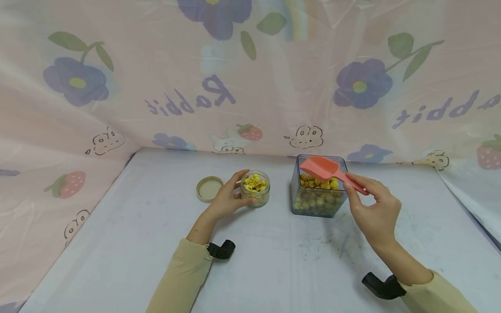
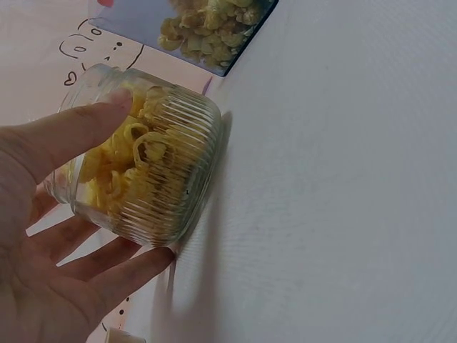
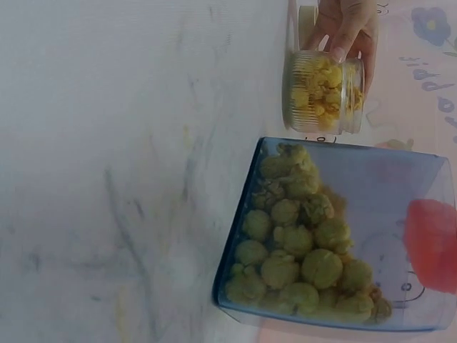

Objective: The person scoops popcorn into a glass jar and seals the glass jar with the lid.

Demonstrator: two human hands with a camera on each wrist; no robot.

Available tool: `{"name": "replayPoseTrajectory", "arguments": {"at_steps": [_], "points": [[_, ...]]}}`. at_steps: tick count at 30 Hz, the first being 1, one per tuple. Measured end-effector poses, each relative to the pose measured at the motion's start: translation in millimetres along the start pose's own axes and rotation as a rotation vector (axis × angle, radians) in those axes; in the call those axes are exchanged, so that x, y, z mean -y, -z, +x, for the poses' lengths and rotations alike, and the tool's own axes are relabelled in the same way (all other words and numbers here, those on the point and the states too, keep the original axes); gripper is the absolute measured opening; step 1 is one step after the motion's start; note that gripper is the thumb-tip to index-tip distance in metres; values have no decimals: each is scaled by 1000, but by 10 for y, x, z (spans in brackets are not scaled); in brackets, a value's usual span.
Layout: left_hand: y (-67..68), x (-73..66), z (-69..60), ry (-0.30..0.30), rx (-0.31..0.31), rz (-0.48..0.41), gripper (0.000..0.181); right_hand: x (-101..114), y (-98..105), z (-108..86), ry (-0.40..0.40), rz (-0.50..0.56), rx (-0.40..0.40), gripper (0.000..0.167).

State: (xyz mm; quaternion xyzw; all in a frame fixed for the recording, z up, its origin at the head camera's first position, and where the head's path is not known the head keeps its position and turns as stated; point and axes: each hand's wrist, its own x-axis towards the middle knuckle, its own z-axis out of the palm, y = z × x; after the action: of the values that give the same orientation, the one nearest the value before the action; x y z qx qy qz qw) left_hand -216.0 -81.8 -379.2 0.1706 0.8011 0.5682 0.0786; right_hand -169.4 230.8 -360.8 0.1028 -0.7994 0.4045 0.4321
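My left hand (image 1: 226, 198) holds a small ribbed glass jar (image 1: 264, 198) on the table, thumb on the near side and fingers around the far side. Yellow popcorn (image 2: 136, 153) fills much of the jar. With thumb and fingers, my right hand (image 1: 373, 211) pinches the handle of a coral-pink scoop (image 1: 318, 167). The scoop's bowl is over the open top of a clear bluish square container (image 1: 314, 212), and no popcorn shows in it. Popcorn (image 3: 285, 250) fills the container's lower part.
A round pale jar lid (image 1: 208, 189) lies on the table just left of the left hand. The white-covered table (image 1: 274, 261) meets a pink printed curtain (image 1: 274, 87) close behind the container. Smudges mark the cloth in front of the container.
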Motion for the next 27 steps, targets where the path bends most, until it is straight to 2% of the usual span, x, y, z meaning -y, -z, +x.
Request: {"name": "replayPoseTrajectory", "arguments": {"at_steps": [13, 27], "points": [[8, -5, -2, 13, 5, -9, 82, -28, -28, 4, 3, -39, 29, 23], [1, -4, 5, 26, 0, -7, 82, -14, -38, 43, -71, -67, 131, 23]]}}
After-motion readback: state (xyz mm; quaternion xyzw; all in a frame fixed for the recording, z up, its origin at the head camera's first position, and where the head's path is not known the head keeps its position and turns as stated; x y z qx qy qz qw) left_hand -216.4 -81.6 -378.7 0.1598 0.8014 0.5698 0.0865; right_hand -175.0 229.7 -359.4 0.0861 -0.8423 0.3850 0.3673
